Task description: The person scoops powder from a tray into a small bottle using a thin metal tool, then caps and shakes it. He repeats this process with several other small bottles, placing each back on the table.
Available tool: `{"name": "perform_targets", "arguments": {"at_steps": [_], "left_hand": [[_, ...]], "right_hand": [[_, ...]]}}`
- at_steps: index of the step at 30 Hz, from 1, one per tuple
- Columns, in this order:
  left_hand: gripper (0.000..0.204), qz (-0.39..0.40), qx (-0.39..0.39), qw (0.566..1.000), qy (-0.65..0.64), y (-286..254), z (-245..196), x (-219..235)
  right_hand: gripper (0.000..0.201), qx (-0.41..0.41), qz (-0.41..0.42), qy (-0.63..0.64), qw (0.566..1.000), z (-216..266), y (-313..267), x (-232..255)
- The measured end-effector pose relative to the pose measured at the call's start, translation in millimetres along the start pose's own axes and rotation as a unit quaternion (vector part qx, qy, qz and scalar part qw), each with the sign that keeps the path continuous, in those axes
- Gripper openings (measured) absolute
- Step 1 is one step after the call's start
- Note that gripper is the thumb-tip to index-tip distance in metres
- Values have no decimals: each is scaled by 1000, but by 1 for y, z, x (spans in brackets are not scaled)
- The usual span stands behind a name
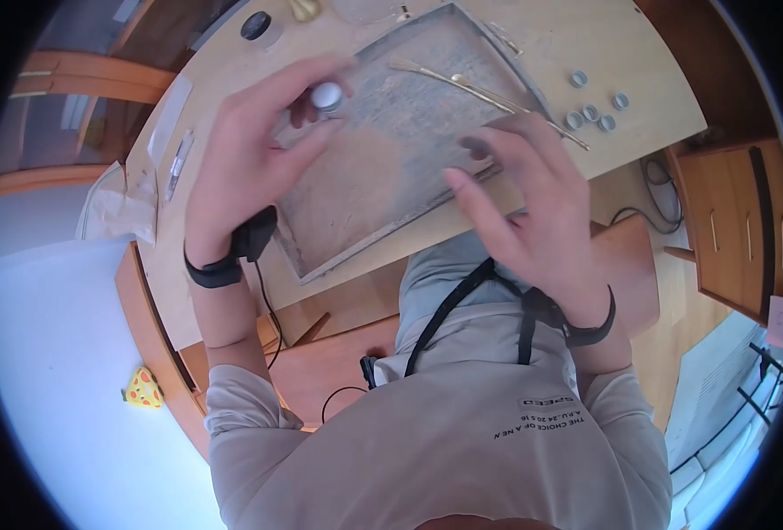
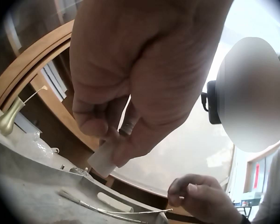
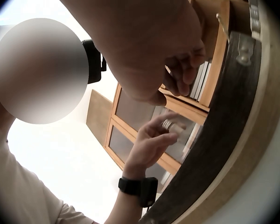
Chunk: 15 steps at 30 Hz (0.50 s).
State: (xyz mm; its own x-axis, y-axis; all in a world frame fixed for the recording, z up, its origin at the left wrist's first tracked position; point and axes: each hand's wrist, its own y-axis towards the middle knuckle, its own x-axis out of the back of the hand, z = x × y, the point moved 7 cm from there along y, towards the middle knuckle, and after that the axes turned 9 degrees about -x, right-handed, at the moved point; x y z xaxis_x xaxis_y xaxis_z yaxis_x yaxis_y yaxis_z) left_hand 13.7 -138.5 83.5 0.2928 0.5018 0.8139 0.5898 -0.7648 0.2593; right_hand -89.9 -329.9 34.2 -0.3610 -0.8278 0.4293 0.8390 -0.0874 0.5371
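While the head view looks down on the table (image 1: pixel 674 75), the left hand (image 1: pixel 259 146) is raised over the left side of a shallow, dusty tray (image 1: pixel 356 168), its thumb and fingers close around a small jar (image 1: pixel 327 97) with a silvery top. Across from it, the right hand (image 1: pixel 542 194) hangs above the tray's near edge, thumb well apart from the loosely bent fingers, with nothing visible between them. Slender brush-like tools (image 1: pixel 427 71) lie across the tray and over its right rim, and five small round containers (image 1: pixel 590 113) sit on the table beyond that rim; a black-lidded container (image 1: pixel 255 26) stands near the tray's far left corner. As the left wrist view shows, the small jar is whitish and tilted, pinched between thumb and fingers above the tray, with a gold-handled tool (image 2: pixel 10 119) standing past the tray's wall and the right hand lower down, its fingers bent. Where the right wrist view looks up, the right hand's fingers curve loosely and no object can be made out in them, while the left hand, a black band (image 3: pixel 130 185) around its wrist, holds the small jar in front of wooden glass-doored cabinets (image 3: pixel 113 142).
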Motion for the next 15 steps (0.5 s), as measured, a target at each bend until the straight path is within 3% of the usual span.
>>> {"name": "perform_targets", "arguments": {"at_steps": [5, 9, 15], "left_hand": [[79, -11, -28, 997, 67, -9, -14, -12], [74, -5, -52, 998, 39, -10, -22, -18], [47, -26, -78, 995, 61, -12, -16, 0]], "right_hand": [[27, 5, 12, 31, 999, 23, 30, -37], [30, 50, -4, -22, 998, 22, 41, -64], [24, -30, -36, 74, 996, 21, 44, -51]]}}
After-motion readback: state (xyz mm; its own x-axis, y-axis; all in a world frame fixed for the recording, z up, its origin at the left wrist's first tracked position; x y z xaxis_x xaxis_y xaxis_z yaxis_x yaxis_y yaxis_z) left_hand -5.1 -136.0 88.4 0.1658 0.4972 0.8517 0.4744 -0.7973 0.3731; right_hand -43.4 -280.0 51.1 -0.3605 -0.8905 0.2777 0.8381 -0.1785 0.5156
